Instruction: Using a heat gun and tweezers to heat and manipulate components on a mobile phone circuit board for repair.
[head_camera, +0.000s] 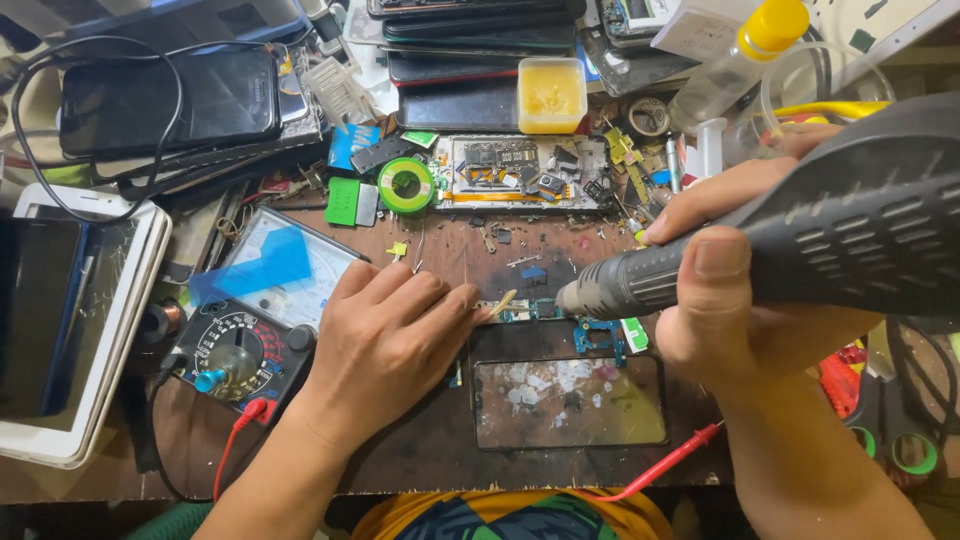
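My right hand (735, 300) grips a dark grey hot-air gun (800, 235), its metal nozzle (590, 293) aimed left at a small circuit board (530, 310) on the worn wooden bench. My left hand (385, 340) rests palm down beside the board and pinches a thin pale stick (498, 303) whose tip meets the board's left end. A blue board piece (598, 338) lies just below the nozzle. In front of both hands lies a phone screen frame (570, 402) with patchy residue.
An analog multimeter (255, 320) with red probe leads (670, 462) sits at the left. A white tablet (70, 320) lies at the far left. Behind are an opened phone (520, 172), a green solder spool (406, 185), a yellow flux tub (551, 95), stacked phones (170, 100) and a yellow-capped bottle (745, 50).
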